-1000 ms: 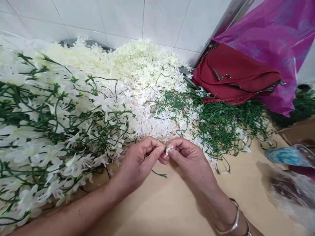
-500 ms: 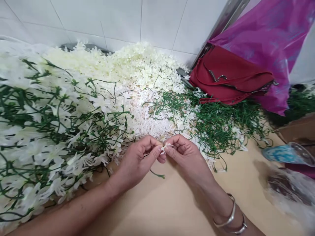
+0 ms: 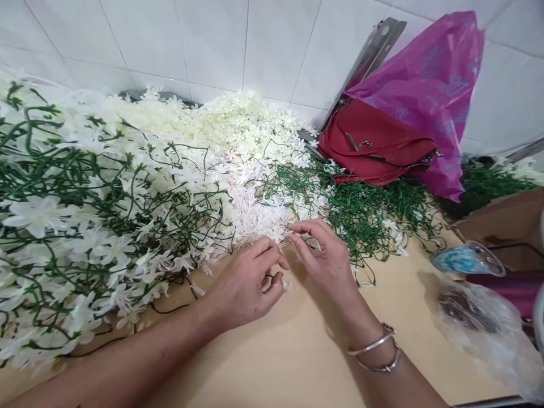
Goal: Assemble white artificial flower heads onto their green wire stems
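My left hand (image 3: 250, 281) is curled above the tabletop, its thumb and fingers bent around a thin green stem. A small white artificial flower (image 3: 287, 287) shows, blurred, just past its fingertips. My right hand (image 3: 326, 256) is a little apart from it, with thumb and forefinger slightly spread and nothing visible between them. Its fingertips are at the near edge of a heap of thin white stamens (image 3: 259, 212). To the left lies a large pile of finished-looking white flowers on green stems (image 3: 106, 243). Loose green stems (image 3: 361, 212) lie beyond my right hand.
Cream petals (image 3: 246, 119) are heaped against the tiled wall (image 3: 212, 45). A red bag (image 3: 374, 139) and a purple plastic bag (image 3: 442, 73) stand at the back right. On the right are a blue-patterned cup (image 3: 457, 259), a clear plastic bag (image 3: 480, 323) and cardboard (image 3: 497, 218).
My hands have come apart from their pinch on the small flower. The right has moved up toward the stamens; the left has dropped slightly with the flower. The view has shifted right.
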A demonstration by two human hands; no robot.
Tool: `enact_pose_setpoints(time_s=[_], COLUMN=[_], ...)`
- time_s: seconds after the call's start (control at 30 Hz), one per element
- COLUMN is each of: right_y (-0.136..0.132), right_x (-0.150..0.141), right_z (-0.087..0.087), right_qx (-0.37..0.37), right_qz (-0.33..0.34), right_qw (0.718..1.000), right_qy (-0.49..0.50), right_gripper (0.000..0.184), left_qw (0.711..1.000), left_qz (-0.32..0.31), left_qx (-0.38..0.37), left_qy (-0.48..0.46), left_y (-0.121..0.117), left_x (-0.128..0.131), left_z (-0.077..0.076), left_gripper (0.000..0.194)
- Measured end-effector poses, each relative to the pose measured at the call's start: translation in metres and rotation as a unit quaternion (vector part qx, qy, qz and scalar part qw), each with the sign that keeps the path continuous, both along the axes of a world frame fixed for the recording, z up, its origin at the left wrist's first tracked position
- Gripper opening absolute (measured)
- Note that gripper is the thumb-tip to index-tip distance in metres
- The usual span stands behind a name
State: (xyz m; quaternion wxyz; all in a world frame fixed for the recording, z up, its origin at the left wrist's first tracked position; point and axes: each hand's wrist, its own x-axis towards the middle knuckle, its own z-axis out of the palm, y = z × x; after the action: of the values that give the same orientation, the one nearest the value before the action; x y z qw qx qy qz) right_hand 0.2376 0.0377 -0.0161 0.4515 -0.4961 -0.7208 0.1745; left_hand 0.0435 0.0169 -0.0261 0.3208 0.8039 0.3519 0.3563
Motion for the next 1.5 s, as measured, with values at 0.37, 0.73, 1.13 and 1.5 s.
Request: enact_pose_setpoints(time_s=[0.37, 0.73, 1.13, 1.5], right_y=[0.002, 0.004, 0.004, -0.007], right_x=[-0.009, -0.002, 0.006, -0.005], right_z=[-0.011, -0.015, -0.009, 0.005], right_qx=[0.031, 0.078, 0.114, -0.015], right_qz=[-0.016, -0.002, -0.033, -0.039], right_qw=[0.999, 0.986, 0.978, 0.987], right_qy=[-0.033, -0.151, -0.171, 0.154], right_gripper=[0.015, 0.023, 0.013, 0.01], left_qw=[0.982, 0.954, 0.955, 0.913], left_qz=[0.147, 0.142, 0.147, 0.155], left_qx=[0.057, -0.17, -0.153, -0.25], left_qy=[-0.102, -0.202, -0.208, -0.282], left_y=[0.015, 0.014, 0.016, 0.015], left_x=[-0.001, -0.004, -0.004, 0.002], left_z=[-0.009, -0.014, -0.012, -0.006], left_gripper=[0.025, 0.016, 0.021, 0.02])
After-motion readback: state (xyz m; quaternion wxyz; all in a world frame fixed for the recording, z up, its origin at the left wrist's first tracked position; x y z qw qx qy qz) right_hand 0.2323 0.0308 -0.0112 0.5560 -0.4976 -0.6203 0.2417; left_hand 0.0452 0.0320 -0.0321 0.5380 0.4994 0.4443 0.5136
